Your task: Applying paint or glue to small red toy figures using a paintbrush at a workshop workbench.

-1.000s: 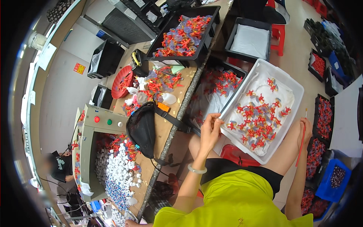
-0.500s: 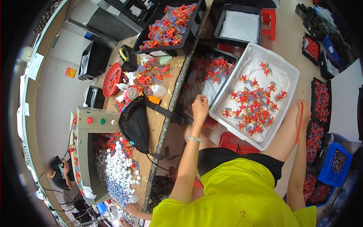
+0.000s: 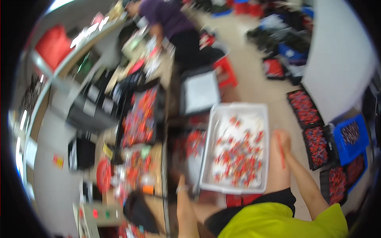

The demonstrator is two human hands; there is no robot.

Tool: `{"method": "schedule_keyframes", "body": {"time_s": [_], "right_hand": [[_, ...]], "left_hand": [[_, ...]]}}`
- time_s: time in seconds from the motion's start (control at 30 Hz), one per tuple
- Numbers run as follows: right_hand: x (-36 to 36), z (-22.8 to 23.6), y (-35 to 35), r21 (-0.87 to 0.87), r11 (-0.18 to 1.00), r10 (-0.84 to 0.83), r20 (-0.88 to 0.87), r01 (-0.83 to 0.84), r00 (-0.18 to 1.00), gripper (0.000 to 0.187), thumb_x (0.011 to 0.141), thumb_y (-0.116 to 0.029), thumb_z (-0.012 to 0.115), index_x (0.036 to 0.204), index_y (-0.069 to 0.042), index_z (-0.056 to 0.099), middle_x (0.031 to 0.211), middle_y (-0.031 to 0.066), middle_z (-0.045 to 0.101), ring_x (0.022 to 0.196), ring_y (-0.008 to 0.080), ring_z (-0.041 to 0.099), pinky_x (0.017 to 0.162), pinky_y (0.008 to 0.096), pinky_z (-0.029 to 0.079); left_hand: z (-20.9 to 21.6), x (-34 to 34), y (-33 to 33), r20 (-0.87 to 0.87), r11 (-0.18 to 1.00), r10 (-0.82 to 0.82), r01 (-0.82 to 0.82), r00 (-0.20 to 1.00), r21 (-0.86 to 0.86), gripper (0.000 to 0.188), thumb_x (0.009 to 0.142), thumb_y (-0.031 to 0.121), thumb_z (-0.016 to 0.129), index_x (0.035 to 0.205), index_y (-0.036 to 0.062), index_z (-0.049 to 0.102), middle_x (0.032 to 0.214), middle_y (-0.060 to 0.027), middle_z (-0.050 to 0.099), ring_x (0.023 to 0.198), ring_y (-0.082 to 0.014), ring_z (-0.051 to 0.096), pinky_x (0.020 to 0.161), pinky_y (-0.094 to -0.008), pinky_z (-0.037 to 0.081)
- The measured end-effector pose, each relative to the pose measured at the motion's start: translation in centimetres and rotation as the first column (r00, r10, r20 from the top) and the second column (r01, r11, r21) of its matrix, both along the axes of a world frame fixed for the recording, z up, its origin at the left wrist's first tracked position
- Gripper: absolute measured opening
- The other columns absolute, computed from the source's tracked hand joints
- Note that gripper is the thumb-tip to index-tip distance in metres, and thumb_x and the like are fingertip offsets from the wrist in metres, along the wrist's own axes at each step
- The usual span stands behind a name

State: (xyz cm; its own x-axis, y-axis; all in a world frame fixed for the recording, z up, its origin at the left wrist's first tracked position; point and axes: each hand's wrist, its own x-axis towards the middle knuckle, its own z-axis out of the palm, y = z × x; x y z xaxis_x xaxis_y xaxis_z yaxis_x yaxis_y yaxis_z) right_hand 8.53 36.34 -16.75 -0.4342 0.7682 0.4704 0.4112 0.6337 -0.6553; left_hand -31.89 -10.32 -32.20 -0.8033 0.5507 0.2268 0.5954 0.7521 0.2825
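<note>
The picture is smeared by motion. A white plastic bin [image 3: 238, 106] rests over my lap, with many small red, yellow and translucent purplish figures [image 3: 238, 156] on its white lining. My right hand [image 3: 281, 139] lies on my thigh beside the bin's right edge, closed around a thin red-handled stick [image 3: 282, 150] that looks like a fine brush. Left of the bin, my left hand [image 3: 181, 174] is blurred in shadow near the table edge; its fingers do not show clearly. Beside it, a dark crate [image 3: 173, 137] holds more red figures and white lining.
A workbench [image 3: 156, 162] on the left carries a black tray [image 3: 158, 115] of figures, a red dish [image 3: 104, 174] and a black mesh bag [image 3: 137, 212]. Full trays [image 3: 317, 146] and a blue crate [image 3: 339, 156] stand on the right. Another person [image 3: 170, 20] bends over the bench ahead.
My view has swung up and left, so the bin appears lower and another person shows at the top. My left hand has dropped lower beside the bin; the right keeps the red stick.
</note>
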Motion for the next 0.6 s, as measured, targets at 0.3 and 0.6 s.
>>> {"method": "schedule_keyframes", "body": {"time_s": [0.3, 0.6], "right_hand": [[0.2, 6.4, -3.3, 0.148, 0.983, -0.138, 0.189, 0.111, 0.972, 0.014, 0.086, -0.018, 0.055, 0.080, -0.007, 0.060, 0.080, 0.0114, 0.062, 0.087, 0.0294, 0.056, 0.078, 0.0404, 0.042], [-1.2, 6.1, -2.2, 0.151, 0.986, -0.097, 0.159, 0.073, 0.982, 0.014, 0.087, -0.018, 0.055, 0.083, -0.006, 0.061, 0.085, 0.0114, 0.063, 0.090, 0.0295, 0.057, 0.081, 0.0402, 0.041]], "left_hand": [[0.8, -4.8, 5.7, 0.301, 0.847, 0.529, -0.518, 0.794, -0.120, 0.045, 0.083, 0.010, 0.053, 0.126, 0.0027, 0.046, 0.120, -0.0224, 0.050, 0.110, -0.0362, 0.051, 0.092, -0.0420, 0.043], [-10.5, -3.1, -1.1, -0.018, 0.968, 0.219, -0.214, 0.976, 0.130, 0.055, 0.092, 0.026, 0.051, 0.133, -0.0061, 0.036, 0.133, -0.0262, 0.044, 0.120, -0.0383, 0.043, 0.101, -0.0402, 0.036]]}}
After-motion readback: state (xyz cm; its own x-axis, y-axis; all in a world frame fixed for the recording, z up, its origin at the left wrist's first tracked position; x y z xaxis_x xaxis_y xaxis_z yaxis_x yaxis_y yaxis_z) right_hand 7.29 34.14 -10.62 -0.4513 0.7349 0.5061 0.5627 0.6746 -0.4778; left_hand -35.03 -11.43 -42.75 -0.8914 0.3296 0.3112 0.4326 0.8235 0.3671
